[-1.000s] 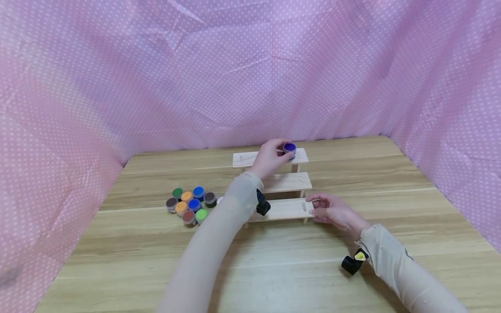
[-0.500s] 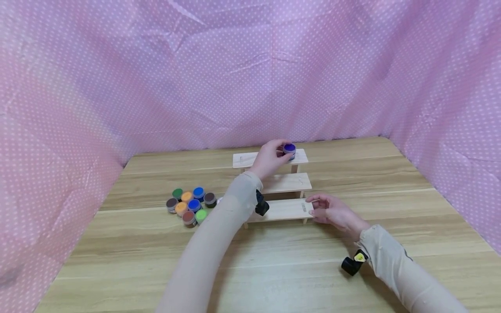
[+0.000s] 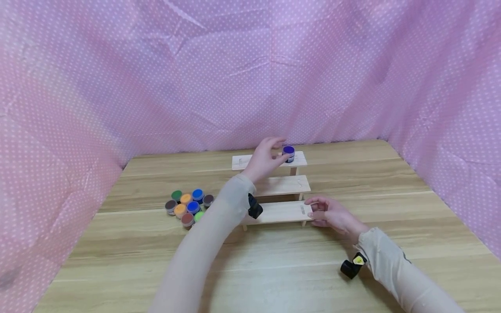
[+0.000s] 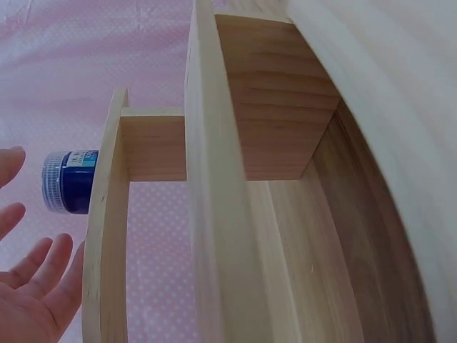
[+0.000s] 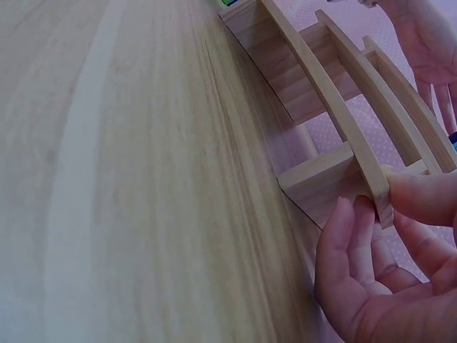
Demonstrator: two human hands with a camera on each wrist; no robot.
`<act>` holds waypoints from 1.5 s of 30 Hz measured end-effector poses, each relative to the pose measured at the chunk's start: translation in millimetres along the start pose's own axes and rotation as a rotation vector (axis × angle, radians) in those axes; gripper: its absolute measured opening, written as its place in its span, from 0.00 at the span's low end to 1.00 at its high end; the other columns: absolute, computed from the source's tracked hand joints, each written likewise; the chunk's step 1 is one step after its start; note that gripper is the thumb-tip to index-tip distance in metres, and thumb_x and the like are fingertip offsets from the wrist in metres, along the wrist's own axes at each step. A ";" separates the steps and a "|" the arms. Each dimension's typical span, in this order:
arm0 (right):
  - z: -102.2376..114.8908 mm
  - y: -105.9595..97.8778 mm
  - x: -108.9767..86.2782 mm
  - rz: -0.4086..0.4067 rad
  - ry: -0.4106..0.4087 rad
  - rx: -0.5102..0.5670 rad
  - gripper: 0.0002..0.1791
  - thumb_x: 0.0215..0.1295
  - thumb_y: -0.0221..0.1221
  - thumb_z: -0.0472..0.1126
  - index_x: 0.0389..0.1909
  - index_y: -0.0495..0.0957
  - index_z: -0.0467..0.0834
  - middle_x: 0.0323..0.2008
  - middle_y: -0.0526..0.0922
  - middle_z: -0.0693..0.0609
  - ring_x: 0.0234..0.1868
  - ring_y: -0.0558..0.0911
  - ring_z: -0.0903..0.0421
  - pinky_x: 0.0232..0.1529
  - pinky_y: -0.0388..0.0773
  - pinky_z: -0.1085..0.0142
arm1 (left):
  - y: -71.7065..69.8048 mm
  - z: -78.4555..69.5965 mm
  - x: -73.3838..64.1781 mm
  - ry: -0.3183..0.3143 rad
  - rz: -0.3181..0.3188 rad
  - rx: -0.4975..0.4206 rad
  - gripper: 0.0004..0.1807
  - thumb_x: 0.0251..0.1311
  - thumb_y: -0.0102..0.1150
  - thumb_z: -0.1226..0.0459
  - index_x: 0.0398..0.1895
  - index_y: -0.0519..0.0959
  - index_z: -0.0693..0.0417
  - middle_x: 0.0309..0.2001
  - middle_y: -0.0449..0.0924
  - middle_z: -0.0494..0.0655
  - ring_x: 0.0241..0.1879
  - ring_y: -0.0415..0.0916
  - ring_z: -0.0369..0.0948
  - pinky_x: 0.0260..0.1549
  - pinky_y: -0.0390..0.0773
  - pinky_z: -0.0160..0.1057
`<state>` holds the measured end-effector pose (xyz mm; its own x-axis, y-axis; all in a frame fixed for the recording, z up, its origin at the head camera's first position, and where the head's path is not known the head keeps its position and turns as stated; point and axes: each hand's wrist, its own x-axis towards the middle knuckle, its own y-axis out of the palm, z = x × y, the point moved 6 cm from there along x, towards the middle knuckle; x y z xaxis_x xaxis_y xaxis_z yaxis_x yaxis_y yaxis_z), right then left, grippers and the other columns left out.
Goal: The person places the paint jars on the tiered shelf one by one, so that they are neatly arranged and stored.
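A small paint jar [image 3: 288, 151] with a purple-blue top stands near the right end of the top board of a three-step wooden display stand [image 3: 279, 212]. Around its left side my left hand [image 3: 261, 161] has its thumb and fingers spread. The left wrist view has the jar [image 4: 77, 182] standing on the board, with a gap between it and the fingertips [image 4: 11, 164]. My right hand [image 3: 332, 216] grips the right end of the lowest board. From the right wrist, its thumb [image 5: 425, 196] lies on the board's upper face and fingers curl beneath.
Left of the stand, several paint jars [image 3: 193, 207] in blue, orange, green and brown stand grouped on the wood-grain table [image 3: 274, 269]. My left forearm [image 3: 203, 234] partly covers that group. Pink dotted cloth [image 3: 203, 87] hangs behind the table and along its sides.
My left hand has let go of the purple-blue jar and drawn slightly back to the left. The jar stays on the top board. My right hand keeps its grip on the lowest board.
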<state>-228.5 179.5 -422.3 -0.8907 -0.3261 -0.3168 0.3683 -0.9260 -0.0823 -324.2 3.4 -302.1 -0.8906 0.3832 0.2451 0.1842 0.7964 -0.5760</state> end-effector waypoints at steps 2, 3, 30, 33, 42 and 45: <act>-0.2 0.1 -0.2 -0.004 0.000 0.002 0.24 0.60 0.55 0.28 0.58 0.63 0.32 0.44 0.73 0.47 0.40 0.78 0.59 0.45 0.81 0.66 | -2.6 0.5 -3.7 0.009 -0.008 0.006 0.28 0.59 0.60 0.59 0.63 0.66 0.52 0.60 0.65 0.51 0.57 0.70 0.44 0.53 0.76 0.32; -0.2 0.2 -0.5 -0.005 0.001 0.006 0.24 0.60 0.55 0.28 0.58 0.63 0.32 0.43 0.73 0.47 0.39 0.78 0.59 0.45 0.81 0.66 | -3.9 1.0 -5.5 0.014 -0.013 0.007 0.28 0.59 0.60 0.60 0.62 0.67 0.53 0.60 0.66 0.50 0.57 0.70 0.43 0.53 0.76 0.31; 2.0 5.9 -2.7 -0.008 -0.017 0.050 0.23 0.59 0.54 0.25 0.56 0.63 0.31 0.42 0.73 0.47 0.40 0.79 0.59 0.45 0.82 0.64 | -43.2 2.7 -69.1 0.042 -0.123 -0.053 0.24 0.60 0.59 0.62 0.60 0.70 0.53 0.58 0.69 0.52 0.54 0.72 0.47 0.52 0.78 0.46; 1.2 4.9 -3.0 -0.010 -0.013 0.047 0.24 0.59 0.54 0.25 0.57 0.63 0.31 0.43 0.73 0.46 0.40 0.78 0.59 0.46 0.82 0.64 | -48.6 5.9 -77.0 0.051 -0.121 -0.041 0.24 0.59 0.59 0.63 0.60 0.69 0.55 0.58 0.69 0.55 0.53 0.72 0.50 0.53 0.77 0.49; 0.1 3.1 -2.5 -0.024 -0.011 0.048 0.25 0.59 0.53 0.24 0.58 0.61 0.31 0.43 0.72 0.46 0.41 0.78 0.59 0.47 0.81 0.63 | -67.7 8.4 -96.4 0.108 -0.122 0.041 0.25 0.58 0.60 0.65 0.59 0.69 0.59 0.57 0.70 0.56 0.53 0.72 0.50 0.53 0.77 0.49; -0.2 3.3 -1.9 -0.020 -0.014 0.052 0.23 0.59 0.54 0.25 0.56 0.63 0.32 0.42 0.72 0.48 0.40 0.78 0.59 0.46 0.81 0.64 | -74.5 9.0 -103.1 0.098 -0.123 0.071 0.26 0.57 0.62 0.64 0.59 0.69 0.57 0.58 0.70 0.53 0.54 0.71 0.47 0.54 0.76 0.46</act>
<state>-225.5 177.1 -422.1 -0.9013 -0.3100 -0.3026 0.3366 -0.9408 -0.0389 -249.9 -99.6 -291.5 -0.8592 0.3313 0.3899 0.0435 0.8066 -0.5895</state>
